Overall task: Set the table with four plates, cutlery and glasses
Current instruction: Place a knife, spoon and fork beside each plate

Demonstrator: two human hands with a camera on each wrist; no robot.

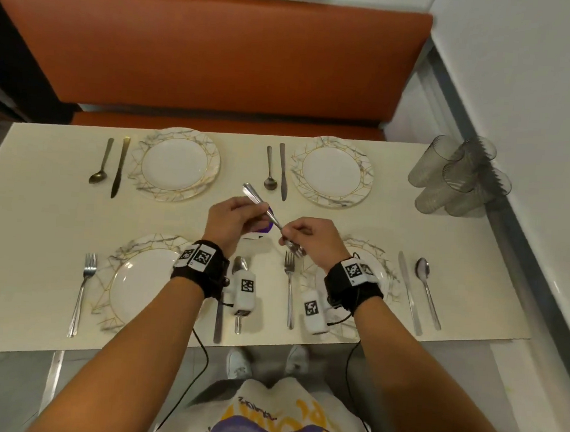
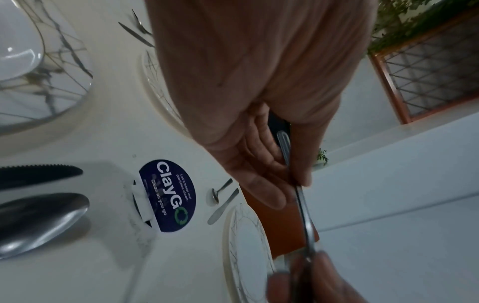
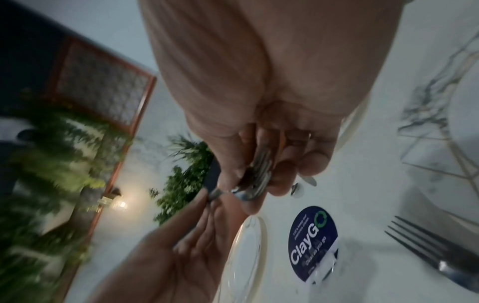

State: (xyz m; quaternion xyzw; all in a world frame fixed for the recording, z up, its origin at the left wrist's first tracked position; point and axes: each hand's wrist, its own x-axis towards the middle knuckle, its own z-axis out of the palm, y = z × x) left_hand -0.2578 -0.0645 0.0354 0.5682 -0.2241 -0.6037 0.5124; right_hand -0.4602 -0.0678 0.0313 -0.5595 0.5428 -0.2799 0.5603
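Both hands hold one silver metal fork [image 1: 270, 214] at frame centre: left hand [image 1: 232, 220] grips the handle, right hand [image 1: 312, 240] the tines end. Below, a dark blue oval sticker [image 2: 168, 195] reads "ClayGo".

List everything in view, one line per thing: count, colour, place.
table: one, cream, in front of the bench
plates: four, white with gold-veined rims, two far, two near
spoons: four, silver, beside plates
knives: four, beside plates
forks on table: two, silver, left of near plates
held forks: apparently two, silver, between both hands
glasses: clear grey cluster, far right corner
sticker: one, dark blue, table centre
bench: one, orange, behind table
left hand: grips handle
right hand: grips tine end
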